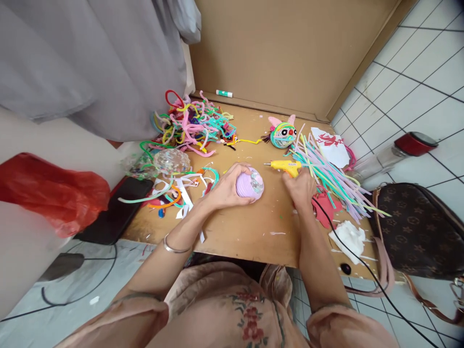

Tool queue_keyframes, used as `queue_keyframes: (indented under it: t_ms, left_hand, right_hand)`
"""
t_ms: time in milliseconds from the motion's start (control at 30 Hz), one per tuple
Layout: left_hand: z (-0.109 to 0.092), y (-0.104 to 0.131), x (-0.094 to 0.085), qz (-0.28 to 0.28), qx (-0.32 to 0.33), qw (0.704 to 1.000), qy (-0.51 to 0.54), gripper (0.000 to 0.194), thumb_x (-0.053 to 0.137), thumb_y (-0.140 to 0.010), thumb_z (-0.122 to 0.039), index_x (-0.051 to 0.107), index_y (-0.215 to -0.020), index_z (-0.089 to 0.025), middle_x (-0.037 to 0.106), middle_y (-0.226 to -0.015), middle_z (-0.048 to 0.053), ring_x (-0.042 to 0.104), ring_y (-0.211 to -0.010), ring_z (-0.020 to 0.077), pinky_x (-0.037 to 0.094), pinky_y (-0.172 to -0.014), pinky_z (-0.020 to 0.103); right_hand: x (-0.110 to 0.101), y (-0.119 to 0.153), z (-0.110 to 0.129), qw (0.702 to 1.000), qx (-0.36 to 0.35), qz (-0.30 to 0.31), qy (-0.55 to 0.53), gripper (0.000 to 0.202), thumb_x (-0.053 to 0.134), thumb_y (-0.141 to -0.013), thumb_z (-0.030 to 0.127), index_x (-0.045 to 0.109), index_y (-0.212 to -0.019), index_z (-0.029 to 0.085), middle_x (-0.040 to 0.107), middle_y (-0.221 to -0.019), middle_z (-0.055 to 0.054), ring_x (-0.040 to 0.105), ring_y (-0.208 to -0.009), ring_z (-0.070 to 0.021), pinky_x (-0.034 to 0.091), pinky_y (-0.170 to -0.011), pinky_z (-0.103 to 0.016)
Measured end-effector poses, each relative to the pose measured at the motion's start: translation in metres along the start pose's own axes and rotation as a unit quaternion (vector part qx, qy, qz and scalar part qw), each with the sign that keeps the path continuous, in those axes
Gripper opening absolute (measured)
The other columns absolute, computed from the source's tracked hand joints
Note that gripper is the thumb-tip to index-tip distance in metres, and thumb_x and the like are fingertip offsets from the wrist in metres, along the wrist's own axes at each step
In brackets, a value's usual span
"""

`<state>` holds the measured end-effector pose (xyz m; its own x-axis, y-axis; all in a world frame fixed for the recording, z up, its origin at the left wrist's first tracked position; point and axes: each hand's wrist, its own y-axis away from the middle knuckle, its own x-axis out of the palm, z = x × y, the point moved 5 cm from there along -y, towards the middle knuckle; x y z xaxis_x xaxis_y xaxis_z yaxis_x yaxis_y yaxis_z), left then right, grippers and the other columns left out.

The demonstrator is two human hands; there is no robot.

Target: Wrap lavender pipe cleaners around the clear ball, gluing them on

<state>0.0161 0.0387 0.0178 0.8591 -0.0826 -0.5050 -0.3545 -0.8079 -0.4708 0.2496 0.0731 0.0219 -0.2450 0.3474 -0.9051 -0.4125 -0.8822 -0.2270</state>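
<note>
My left hand (pixel 230 186) is wrapped round a lilac ball (pixel 245 187) with ridged coils, part of it clear and shiny on the right. A yellow hot glue gun (pixel 286 166) is gripped in my right hand (pixel 300 187). Its metal nozzle points left toward the ball, a short gap away. From the gun a black cord (pixel 339 237) runs down to the lower right. Beyond both hands sits a striped yarn-like ball figure (pixel 283 134) with pink ears, round eyes and a red nose.
Tangled pipe cleaners (pixel 192 123) heap at the back left, near clear plastic balls (pixel 170 160). Straight pipe cleaners (pixel 329 169) lie right, by a white tissue (pixel 348 239). A black phone (pixel 116 210) lies left; a brown handbag (pixel 420 227) and a bottle (pixel 395 150) stand right.
</note>
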Motion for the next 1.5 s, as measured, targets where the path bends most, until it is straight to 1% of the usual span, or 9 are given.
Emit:
queue_keyframes:
  t_ms: [67,167,267,467,733,867,1000,1233,1500]
  left_hand:
    - [0.002,0.0,0.0,-0.002,-0.007,1.0,0.009,0.062,0.081,-0.059,-0.03,0.045,-0.109,-0.024,0.055,-0.132,0.011,0.055,-0.127,0.0299,0.043,-0.109,0.049]
    - [0.006,-0.001,-0.001,-0.004,-0.025,0.999,0.023,0.064,0.082,-0.056,-0.029,0.046,-0.109,-0.024,0.056,-0.131,0.011,0.055,-0.127,0.0299,0.042,-0.109,0.049]
    - [0.009,-0.001,-0.003,-0.011,-0.046,0.998,0.039,0.065,0.082,-0.055,-0.029,0.046,-0.109,-0.024,0.056,-0.133,0.011,0.055,-0.127,0.0305,0.042,-0.11,0.05]
    - [0.011,-0.002,-0.007,-0.018,-0.079,0.995,0.063,0.064,0.082,-0.054,-0.025,0.046,-0.107,-0.023,0.059,-0.131,0.012,0.057,-0.123,0.0299,0.045,-0.107,0.051]
    - [0.011,-0.001,-0.009,-0.019,-0.108,0.988,0.108,0.063,0.083,-0.056,-0.024,0.045,-0.106,-0.022,0.057,-0.131,0.012,0.06,-0.116,0.0292,0.052,-0.098,0.049]
    - [0.014,-0.001,-0.009,-0.014,-0.112,0.988,0.105,0.064,0.082,-0.055,-0.027,0.044,-0.107,-0.024,0.056,-0.131,0.01,0.058,-0.118,0.0284,0.048,-0.103,0.049]
    - [0.016,-0.002,-0.009,-0.008,-0.112,0.989,0.1,0.065,0.081,-0.055,-0.028,0.043,-0.107,-0.023,0.055,-0.132,0.012,0.057,-0.121,0.0295,0.045,-0.107,0.05]
    - [0.016,-0.002,-0.009,-0.009,-0.108,0.991,0.082,0.065,0.081,-0.054,-0.028,0.043,-0.107,-0.024,0.058,-0.131,0.011,0.058,-0.121,0.0297,0.046,-0.107,0.05]
    - [0.015,-0.002,-0.008,-0.008,-0.106,0.987,0.119,0.065,0.082,-0.054,-0.025,0.043,-0.105,-0.023,0.058,-0.132,0.012,0.059,-0.12,0.0296,0.045,-0.106,0.05]
  right_hand:
    - [-0.006,-0.001,0.001,0.998,-0.022,-0.033,-0.051,0.044,0.06,-0.079,0.046,0.064,-0.109,0.014,0.073,-0.095,-0.016,0.068,-0.089,-0.0324,0.048,-0.072,-0.037]
    - [-0.013,0.0,0.005,0.987,-0.09,-0.08,-0.11,0.041,0.06,-0.076,0.051,0.06,-0.098,0.018,0.069,-0.083,-0.011,0.063,-0.077,-0.0277,0.045,-0.069,-0.035]
    - [-0.018,0.006,0.009,0.971,-0.158,-0.112,-0.14,0.03,0.058,-0.075,0.048,0.054,-0.09,0.023,0.065,-0.077,-0.006,0.058,-0.07,-0.0237,0.045,-0.067,-0.034]
    - [-0.02,0.016,0.019,0.95,-0.252,-0.11,-0.146,0.022,0.056,-0.074,0.044,0.046,-0.079,0.026,0.061,-0.075,-0.005,0.057,-0.071,-0.0234,0.044,-0.066,-0.034]
    - [-0.017,0.019,0.023,0.944,-0.279,-0.09,-0.154,0.019,0.056,-0.075,0.041,0.046,-0.08,0.026,0.059,-0.078,-0.005,0.058,-0.076,-0.024,0.045,-0.069,-0.034]
    - [-0.017,0.02,0.024,0.943,-0.286,-0.09,-0.145,0.017,0.056,-0.075,0.038,0.047,-0.082,0.025,0.061,-0.081,-0.005,0.059,-0.078,-0.0241,0.046,-0.07,-0.034]
    - [-0.017,0.021,0.026,0.939,-0.297,-0.094,-0.146,0.016,0.055,-0.077,0.038,0.048,-0.084,0.025,0.062,-0.083,-0.007,0.06,-0.079,-0.0245,0.046,-0.071,-0.035]
    - [-0.017,0.021,0.026,0.936,-0.309,-0.087,-0.143,0.016,0.054,-0.079,0.038,0.049,-0.087,0.025,0.063,-0.085,-0.007,0.061,-0.081,-0.0249,0.046,-0.071,-0.034]
    - [-0.019,0.023,0.026,0.929,-0.321,-0.096,-0.154,0.014,0.054,-0.08,0.036,0.051,-0.087,0.024,0.064,-0.085,-0.007,0.061,-0.081,-0.025,0.046,-0.069,-0.034]
